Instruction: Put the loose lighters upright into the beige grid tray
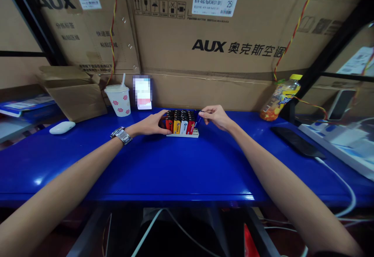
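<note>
Several lighters (184,126) in red, yellow and white stand upright in rows in a white tray (183,135) on the blue table. My left hand (156,123) has its thumb and fingers spread around the left end of the rows, steadying them. At the right end, my right hand (214,116) pinches a dark blue lighter (199,120), which is tilted over the tray's right side. Part of that lighter is hidden by my fingers. A few slots at the tray's right front corner show no lighter.
A paper cup with a straw (118,100) and a lit phone (143,92) stand behind my left hand. A white case (62,127) lies far left. On the right are a drink bottle (279,100) and a black phone (295,142) on a cable. Cardboard boxes (233,70) wall the back.
</note>
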The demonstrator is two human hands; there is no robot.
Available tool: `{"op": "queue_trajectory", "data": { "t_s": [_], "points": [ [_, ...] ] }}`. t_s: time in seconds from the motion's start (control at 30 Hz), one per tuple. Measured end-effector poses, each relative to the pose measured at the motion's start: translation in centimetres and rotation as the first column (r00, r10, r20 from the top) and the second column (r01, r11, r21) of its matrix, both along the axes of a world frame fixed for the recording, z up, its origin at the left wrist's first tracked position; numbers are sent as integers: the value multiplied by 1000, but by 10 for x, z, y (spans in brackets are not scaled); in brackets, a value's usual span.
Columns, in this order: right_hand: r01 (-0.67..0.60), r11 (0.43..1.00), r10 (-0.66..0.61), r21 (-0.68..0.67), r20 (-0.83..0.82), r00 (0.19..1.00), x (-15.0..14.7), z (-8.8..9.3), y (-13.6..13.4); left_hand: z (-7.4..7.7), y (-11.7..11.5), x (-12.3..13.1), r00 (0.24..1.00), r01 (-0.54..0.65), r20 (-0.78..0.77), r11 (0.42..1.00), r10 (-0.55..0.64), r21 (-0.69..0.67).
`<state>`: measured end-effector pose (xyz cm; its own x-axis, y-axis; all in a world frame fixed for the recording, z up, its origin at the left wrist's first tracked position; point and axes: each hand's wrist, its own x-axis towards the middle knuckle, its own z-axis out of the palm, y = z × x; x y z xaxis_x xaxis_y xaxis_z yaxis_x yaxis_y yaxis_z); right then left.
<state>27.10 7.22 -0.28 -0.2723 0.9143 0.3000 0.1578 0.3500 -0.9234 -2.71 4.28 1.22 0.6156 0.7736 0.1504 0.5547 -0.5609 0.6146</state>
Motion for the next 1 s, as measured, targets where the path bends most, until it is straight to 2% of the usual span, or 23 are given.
{"op": "queue_trajectory", "data": {
  "t_s": [0.3, 0.53, 0.7, 0.9, 1.0],
  "points": [
    [53, 992, -51, 113, -15, 999, -11, 6, -6, -1, 1, -1, 1000, 4, -6, 1000, -4, -7],
    [14, 992, -15, 126, 6, 1000, -12, 9, -9, -3, 3, -2, 1000, 13, 8, 1000, -13, 25],
    [51, 997, -49, 65, -26, 998, -10, 7, -2, -1, 0, 0, 1000, -11, 3, 1000, 11, -18],
    [3, 1000, -5, 13, 173, 985, -11, 1, -1, 0, 0, 0, 1000, -18, -2, 1000, 18, -26],
    [62, 998, -58, -19, 148, 987, -11, -3, 1, 0, 1, 0, 1000, 0, 20, 1000, 0, -28]
  ]
}}
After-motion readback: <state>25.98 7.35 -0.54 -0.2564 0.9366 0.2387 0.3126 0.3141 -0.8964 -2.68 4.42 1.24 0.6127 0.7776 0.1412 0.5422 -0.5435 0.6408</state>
